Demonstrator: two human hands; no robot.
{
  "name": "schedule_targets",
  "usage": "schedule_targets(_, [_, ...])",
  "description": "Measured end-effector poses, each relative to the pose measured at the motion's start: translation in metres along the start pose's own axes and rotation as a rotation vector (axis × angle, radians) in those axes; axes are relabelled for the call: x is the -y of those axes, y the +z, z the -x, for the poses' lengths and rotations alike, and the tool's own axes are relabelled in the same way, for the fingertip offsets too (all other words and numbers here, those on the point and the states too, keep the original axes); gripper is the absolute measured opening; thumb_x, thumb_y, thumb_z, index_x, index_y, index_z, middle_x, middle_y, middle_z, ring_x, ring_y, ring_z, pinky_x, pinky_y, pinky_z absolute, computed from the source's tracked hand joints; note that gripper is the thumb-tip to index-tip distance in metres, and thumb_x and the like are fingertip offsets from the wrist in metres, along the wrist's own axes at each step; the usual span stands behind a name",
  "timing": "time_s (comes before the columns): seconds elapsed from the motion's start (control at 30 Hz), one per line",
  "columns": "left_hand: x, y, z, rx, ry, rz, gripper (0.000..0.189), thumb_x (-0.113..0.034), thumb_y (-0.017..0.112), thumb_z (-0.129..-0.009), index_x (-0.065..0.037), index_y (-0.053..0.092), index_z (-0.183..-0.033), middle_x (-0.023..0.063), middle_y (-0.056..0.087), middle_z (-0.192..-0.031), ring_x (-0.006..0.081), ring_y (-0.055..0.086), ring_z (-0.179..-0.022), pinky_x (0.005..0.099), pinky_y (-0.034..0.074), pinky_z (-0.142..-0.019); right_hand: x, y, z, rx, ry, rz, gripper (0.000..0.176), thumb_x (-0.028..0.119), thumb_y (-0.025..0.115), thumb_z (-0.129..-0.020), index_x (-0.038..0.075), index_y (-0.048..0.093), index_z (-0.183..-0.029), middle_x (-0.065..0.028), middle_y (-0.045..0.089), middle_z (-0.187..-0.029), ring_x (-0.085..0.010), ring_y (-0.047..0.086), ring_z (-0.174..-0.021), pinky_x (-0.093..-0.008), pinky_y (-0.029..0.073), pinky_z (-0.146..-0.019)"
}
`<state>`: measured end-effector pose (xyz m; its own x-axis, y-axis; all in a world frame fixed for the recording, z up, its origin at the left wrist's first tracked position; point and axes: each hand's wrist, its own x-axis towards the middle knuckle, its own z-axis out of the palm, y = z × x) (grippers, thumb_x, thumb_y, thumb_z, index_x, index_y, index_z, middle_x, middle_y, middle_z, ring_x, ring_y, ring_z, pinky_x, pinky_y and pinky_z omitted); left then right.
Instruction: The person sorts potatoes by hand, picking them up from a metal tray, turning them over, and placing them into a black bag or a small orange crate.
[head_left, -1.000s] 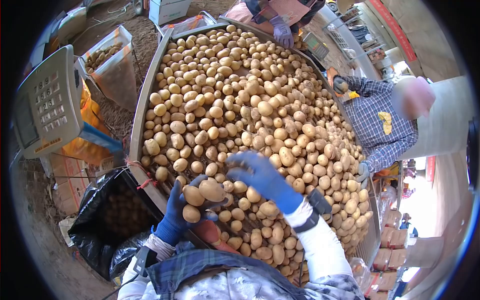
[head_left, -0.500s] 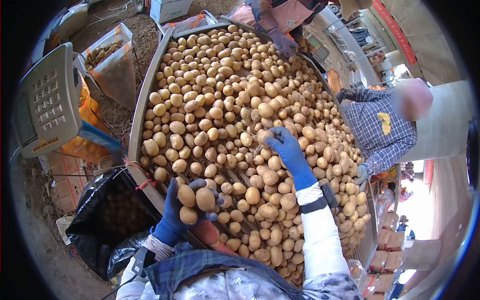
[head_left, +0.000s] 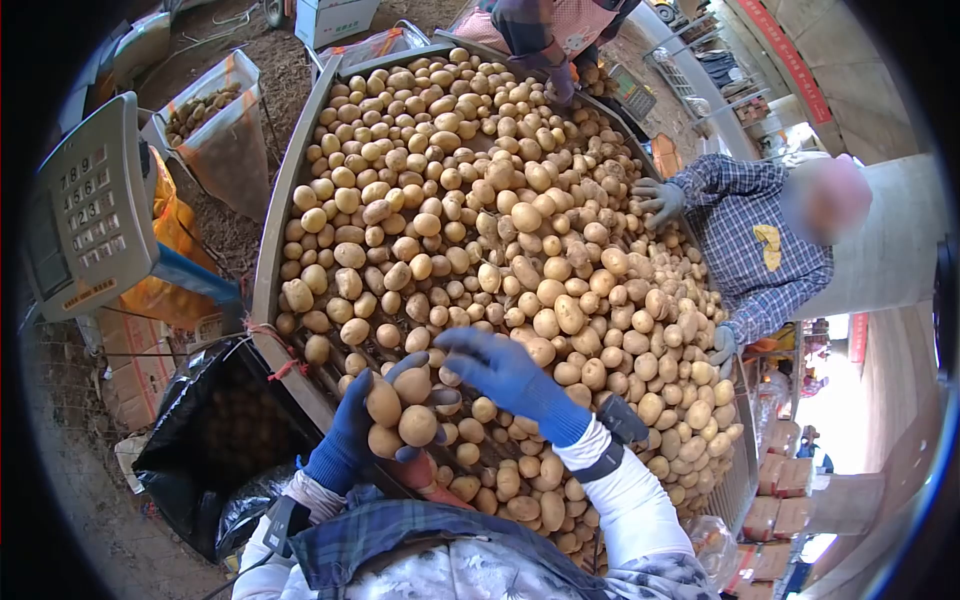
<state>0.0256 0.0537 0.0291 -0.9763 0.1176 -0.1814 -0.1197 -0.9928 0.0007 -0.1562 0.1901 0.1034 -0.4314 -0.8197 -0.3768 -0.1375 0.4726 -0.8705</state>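
Matt potatoes (head_left: 526, 217) — glossy plastic bag (head_left: 183, 490)

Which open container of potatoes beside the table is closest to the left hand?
The black plastic bag, low in the view, just beside the left hand; the whitish bag stands farther off, toward the top left.

Loose potatoes (head_left: 525, 217) across a rimmed table (head_left: 268, 255)

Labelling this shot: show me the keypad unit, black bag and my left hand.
Keypad unit (head_left: 95, 218), head view: its keys.
Black bag (head_left: 175, 465), head view: its wall.
Left hand (head_left: 347, 425), head view: blue glove.
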Motion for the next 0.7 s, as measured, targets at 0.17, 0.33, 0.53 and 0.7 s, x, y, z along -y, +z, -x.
schedule_targets(0.17, [-0.001,-0.009,0.001,0.03,0.013,0.062,0.082,-0.072,0.042,-0.093,-0.009,0.043,-0.145,0.0303,0.06,-0.122,0.0451,0.068,-0.097,0.0461,0.061,-0.069,-0.034,-0.064,-0.039,-0.422,-0.066,1.235,0.031,0.03,0.067,-0.091,0.008,0.067,-0.114,-0.0116,0.068,-0.099,-0.0342,0.065,-0.09,-0.0432,0.053,-0.079])
schedule_targets(0.33, [0.0,-0.009,-0.003,0.004,0.03,0.072,0.082,-0.073,0.039,-0.092,-0.009,0.044,-0.144,0.0273,0.062,-0.117,0.0411,0.069,-0.09,0.0469,0.061,-0.072,-0.052,-0.076,-0.089,-0.321,-0.038,0.801,0.037,0.032,0.066,-0.092,0.005,0.065,-0.117,-0.0111,0.072,-0.097,-0.0285,0.069,-0.089,-0.0422,0.053,-0.081])
schedule_targets(0.53, [-0.001,-0.015,-0.004,-0.005,0.052,0.094,0.083,-0.075,0.046,-0.091,-0.014,0.038,-0.148,0.0298,0.056,-0.124,0.0457,0.067,-0.098,0.0353,0.057,-0.048,-0.007,-0.095,-0.093,-0.361,-0.141,0.381,0.022,0.023,0.063,-0.094,0.007,0.069,-0.107,-0.0105,0.073,-0.095,-0.0283,0.069,-0.087,-0.0396,0.054,-0.077])
schedule_targets(0.7, [0.001,-0.017,-0.005,0.009,0.054,0.134,0.084,-0.075,0.046,-0.091,-0.014,0.037,-0.148,0.0294,0.056,-0.124,0.0459,0.066,-0.099,0.0361,0.058,-0.051,-0.051,-0.098,-0.076,-0.211,-0.071,1.437,0.015,0.028,0.066,-0.089,0.015,0.069,-0.096,-0.0054,0.068,-0.096,-0.0268,0.067,-0.094,-0.0425,0.049,-0.077])
